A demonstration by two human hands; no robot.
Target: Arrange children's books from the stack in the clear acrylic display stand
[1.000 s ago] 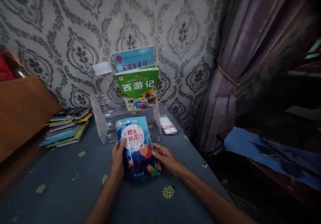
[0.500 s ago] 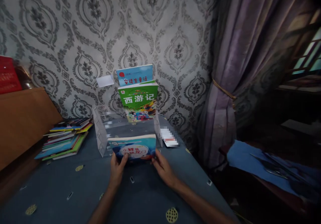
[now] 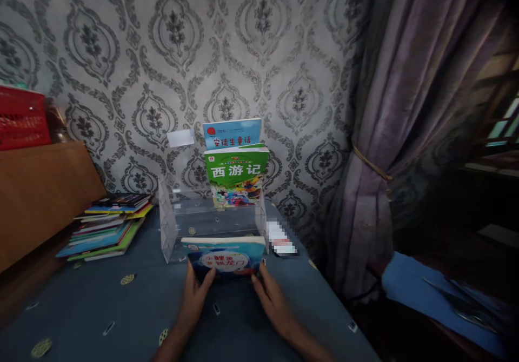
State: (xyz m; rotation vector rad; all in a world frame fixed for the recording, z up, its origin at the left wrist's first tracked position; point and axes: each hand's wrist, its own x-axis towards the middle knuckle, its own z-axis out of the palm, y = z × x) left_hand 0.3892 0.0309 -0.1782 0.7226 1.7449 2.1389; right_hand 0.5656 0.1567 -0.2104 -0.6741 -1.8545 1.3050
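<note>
A blue picture book (image 3: 225, 254) with red title characters in a pale oval is held by its two sides, tilted with the cover toward me. My left hand (image 3: 197, 292) is closed on its left edge, thumb on the cover. My right hand (image 3: 273, 297) grips the right edge low down. Just behind the book stands a clear tiered display rack (image 3: 168, 227). A green book (image 3: 237, 178) with white characters and a light blue book (image 3: 231, 134) behind it stand in the rack's back tiers, toward the right side.
Left of the rack lies a stack of thin books (image 3: 107, 229). A phone-like object (image 3: 281, 240), partly pixelated, lies right of the rack. A red basket (image 3: 22, 119) sits on a wooden box (image 3: 48, 189). Scissors (image 3: 466, 310) rest on blue cloth (image 3: 405, 286) at right.
The view has shifted, so the rack and books appear a little lower and farther right. Both hands still hold the blue picture book just in front of the rack.
</note>
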